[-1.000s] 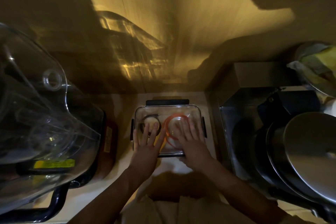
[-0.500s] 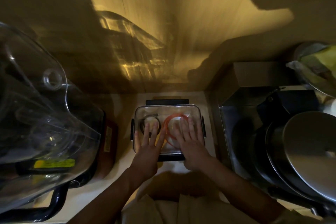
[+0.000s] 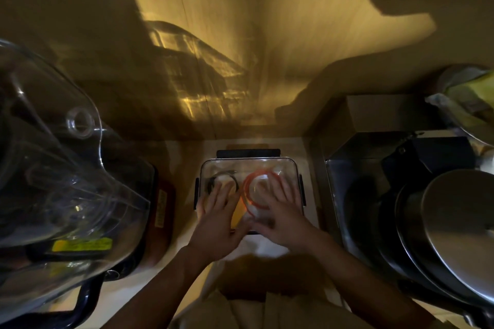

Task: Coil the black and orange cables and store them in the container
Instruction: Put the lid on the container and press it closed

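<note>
A clear rectangular container with black side clips sits on the pale counter in the middle. Under its clear lid lie a coiled black cable on the left and a coiled orange cable on the right. My left hand lies flat over the near left part of the lid, fingers spread. My right hand lies flat over the near right part, fingers spread over the orange coil. Neither hand holds anything. The near edge of the container is hidden by my hands.
A large clear blender jug on a dark base crowds the left. Stacked metal pots with a lid and a steel box fill the right. A wood-grain wall stands close behind the container. A black bar lies behind the container.
Both hands have slid a little toward me across the lid. The container and both coils have stayed in place.
</note>
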A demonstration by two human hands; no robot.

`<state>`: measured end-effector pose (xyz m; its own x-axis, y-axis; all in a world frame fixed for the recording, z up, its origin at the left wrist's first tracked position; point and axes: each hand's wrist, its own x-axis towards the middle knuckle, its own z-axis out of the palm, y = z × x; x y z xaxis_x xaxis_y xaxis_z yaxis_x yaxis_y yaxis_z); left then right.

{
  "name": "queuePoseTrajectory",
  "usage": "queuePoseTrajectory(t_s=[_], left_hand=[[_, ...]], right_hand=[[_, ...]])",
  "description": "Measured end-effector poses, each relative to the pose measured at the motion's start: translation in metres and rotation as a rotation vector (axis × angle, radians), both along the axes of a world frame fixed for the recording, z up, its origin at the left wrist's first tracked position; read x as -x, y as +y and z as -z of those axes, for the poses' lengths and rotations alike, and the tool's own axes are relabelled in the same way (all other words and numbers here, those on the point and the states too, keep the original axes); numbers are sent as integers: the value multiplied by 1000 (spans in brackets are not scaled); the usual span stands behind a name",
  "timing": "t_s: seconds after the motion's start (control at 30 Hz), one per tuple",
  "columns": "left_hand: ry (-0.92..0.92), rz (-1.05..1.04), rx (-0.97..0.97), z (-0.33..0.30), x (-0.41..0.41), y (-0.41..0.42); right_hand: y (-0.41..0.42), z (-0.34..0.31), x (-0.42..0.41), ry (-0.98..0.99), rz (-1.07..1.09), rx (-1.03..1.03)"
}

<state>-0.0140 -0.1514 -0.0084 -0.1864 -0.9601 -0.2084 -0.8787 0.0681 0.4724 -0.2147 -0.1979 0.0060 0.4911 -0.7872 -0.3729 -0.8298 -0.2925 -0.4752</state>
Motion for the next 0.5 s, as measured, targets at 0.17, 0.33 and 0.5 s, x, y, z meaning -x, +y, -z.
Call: queuePoseTrajectory(t_s=[0.17,0.33,0.5], left_hand=[[-61,-37,82,0,-3,-43],[-165,-31,-66,-1,-1,-79],[-232,-31,-51,11,-3,-83]], right_hand=[[-37,9,-7,0,109,63],[-64,15,-17,97,89,138],[-64,22,-19,103,116,181]])
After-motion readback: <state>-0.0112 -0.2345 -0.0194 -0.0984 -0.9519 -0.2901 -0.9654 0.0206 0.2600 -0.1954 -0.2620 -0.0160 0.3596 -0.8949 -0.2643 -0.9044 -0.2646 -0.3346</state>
